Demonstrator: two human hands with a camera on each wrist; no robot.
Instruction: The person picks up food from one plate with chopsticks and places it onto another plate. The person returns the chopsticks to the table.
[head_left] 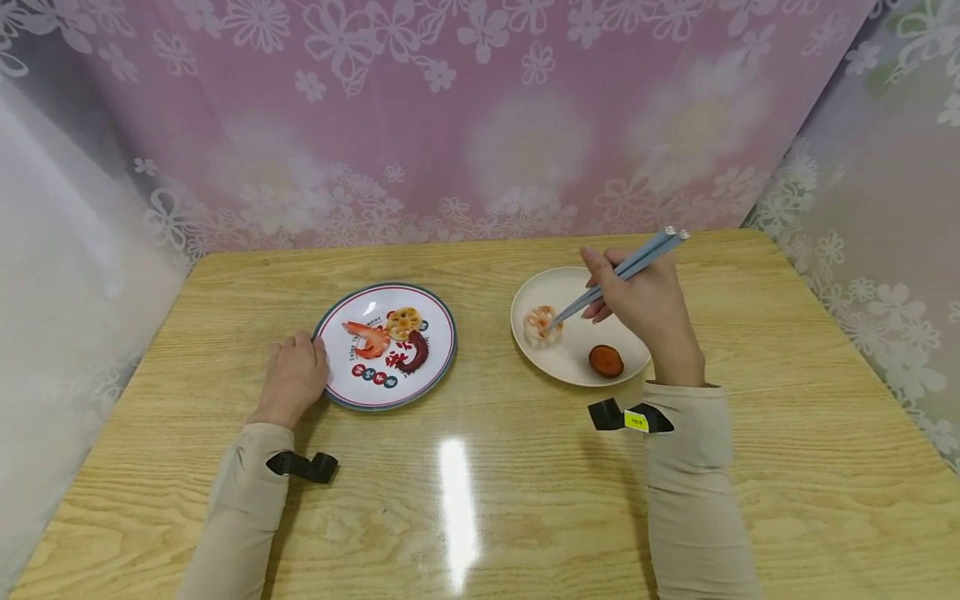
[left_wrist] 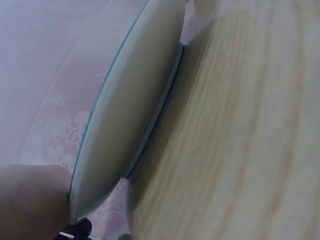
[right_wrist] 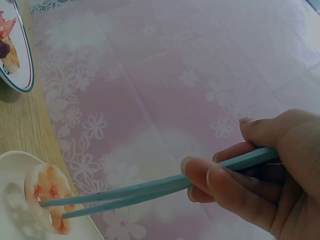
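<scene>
My right hand (head_left: 647, 304) grips a pair of blue chopsticks (head_left: 643, 253) over the cream plate (head_left: 558, 365). Their tips meet a pale, orange-tinged slice with holes, like lotus root (head_left: 534, 320), which stands tilted at that plate's left side; in the right wrist view the tips reach into its holes (right_wrist: 48, 182). At the left rim of the white plate with a blue-green edge (head_left: 438, 357), my left hand (head_left: 291, 379) holds on with curled fingers. Its thumb (left_wrist: 35, 200) lies against the rim in the left wrist view; the other fingers are hidden there.
A dark reddish-brown round slice (head_left: 606, 361) lies on the cream plate. On the white plate are a shrimp (head_left: 369, 339), a yellowish lotus root slice (head_left: 404, 323) and a dark red curved piece (head_left: 414, 353). A flowered pink curtain (head_left: 480, 150) borders the wooden table (head_left: 480, 533).
</scene>
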